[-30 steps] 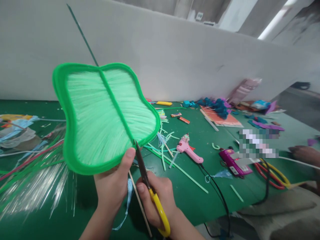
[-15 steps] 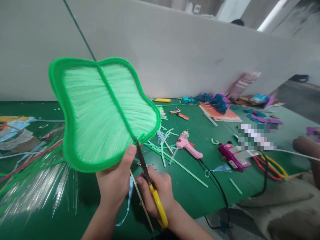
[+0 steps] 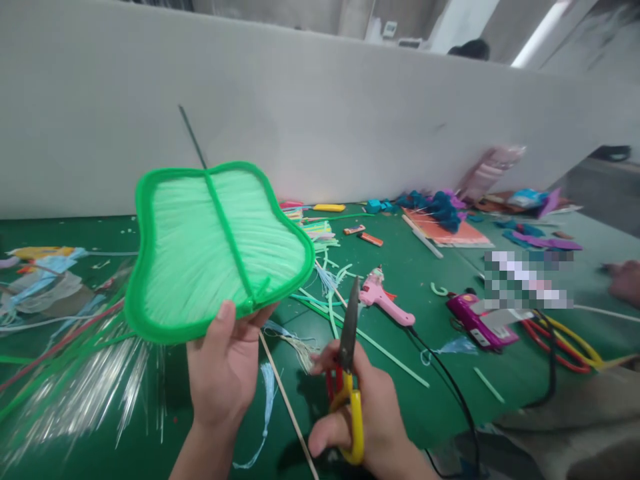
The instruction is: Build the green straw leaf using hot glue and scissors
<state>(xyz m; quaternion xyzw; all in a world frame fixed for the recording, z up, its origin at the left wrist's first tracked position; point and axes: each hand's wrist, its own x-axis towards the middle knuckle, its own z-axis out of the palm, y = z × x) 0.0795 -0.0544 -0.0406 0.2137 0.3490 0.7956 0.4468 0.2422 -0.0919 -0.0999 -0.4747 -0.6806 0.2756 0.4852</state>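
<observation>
cluttered green tabletop (image 3: 176, 395); your left hand (image 3: 223, 372) pinches lower edge of bright-green, fuzzy-rimmed, wavy-sided panel (image 3: 195, 257) above it; your right hand (image 3: 379, 397) holds yellow-handled metal scissors (image 3: 349, 333), blades up, apart from panel.

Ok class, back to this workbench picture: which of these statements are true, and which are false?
1. The left hand holds the green panel. True.
2. Both hands grip the panel. False: the right hand holds scissors instead.
3. A thin dark rod juts from the panel's top edge. True.
4. The scissors' tip touches the panel. False: the tip is apart from it, off to the right in the picture.
5. The pink glue gun lies on the green table. True.
</observation>
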